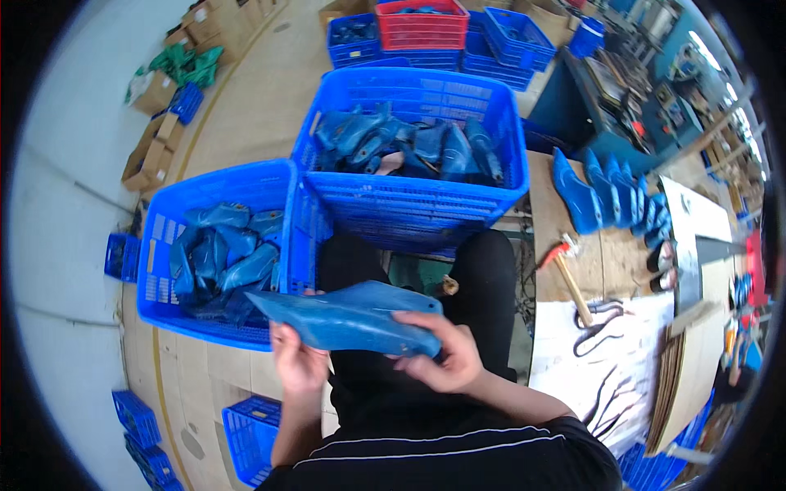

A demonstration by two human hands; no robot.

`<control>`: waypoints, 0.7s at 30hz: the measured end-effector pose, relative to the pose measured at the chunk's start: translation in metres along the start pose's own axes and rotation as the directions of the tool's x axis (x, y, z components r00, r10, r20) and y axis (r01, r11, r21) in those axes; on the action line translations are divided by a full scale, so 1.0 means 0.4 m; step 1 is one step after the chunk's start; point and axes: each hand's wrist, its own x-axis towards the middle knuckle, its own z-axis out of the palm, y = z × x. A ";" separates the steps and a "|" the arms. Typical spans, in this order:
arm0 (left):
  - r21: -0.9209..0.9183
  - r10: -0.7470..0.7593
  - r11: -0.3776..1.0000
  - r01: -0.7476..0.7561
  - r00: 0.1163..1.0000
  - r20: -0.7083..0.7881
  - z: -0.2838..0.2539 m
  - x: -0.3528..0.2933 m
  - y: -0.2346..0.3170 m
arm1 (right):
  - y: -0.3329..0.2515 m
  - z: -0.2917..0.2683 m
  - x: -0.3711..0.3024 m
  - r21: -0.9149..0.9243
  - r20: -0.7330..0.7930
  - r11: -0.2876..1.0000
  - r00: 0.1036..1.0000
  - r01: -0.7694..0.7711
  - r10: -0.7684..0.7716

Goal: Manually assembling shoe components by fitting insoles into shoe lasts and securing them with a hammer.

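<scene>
A blue shoe last (352, 317) lies lengthwise across both my hands, above my lap, its pointed toe to the left. My left hand (300, 360) supports it from below near the toe, fingers partly hidden behind it. Around the thick heel end curl the fingers of my right hand (446, 352), thumb on top. Close to the toe is a blue crate (147, 286) holding several more blue lasts (219, 254). Straight ahead, a larger blue crate (409, 186) contains further lasts (426, 143).
At the right, a bench carries a row of standing lasts (602, 192), a hammer (571, 282), dark strips (610, 401) on white paper and stacked cardboard (684, 368). Beyond the large crate stand a red crate (422, 31) and blue crates (520, 45). Cardboard boxes (151, 155) line the left wall.
</scene>
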 end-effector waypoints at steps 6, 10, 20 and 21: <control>-0.082 -0.309 0.950 0.303 0.947 -0.090 0.064 -0.058 -0.166 | 0.093 -0.076 -0.125 0.282 -0.376 0.954 0.902 -0.105 0.211; -0.019 -0.310 0.951 0.309 0.946 -0.093 0.084 -0.031 -0.180 | 0.079 -0.107 -0.075 0.196 -0.409 0.977 0.899 -0.085 0.160; 0.150 -0.252 0.945 0.290 0.940 -0.229 0.153 0.017 -0.127 | 0.020 -0.140 -0.021 0.430 -0.422 0.861 0.782 -0.273 0.459; 0.150 -0.246 0.948 0.280 0.946 -0.209 0.155 0.010 -0.127 | 0.021 -0.139 -0.025 0.427 -0.416 0.860 0.785 -0.278 0.460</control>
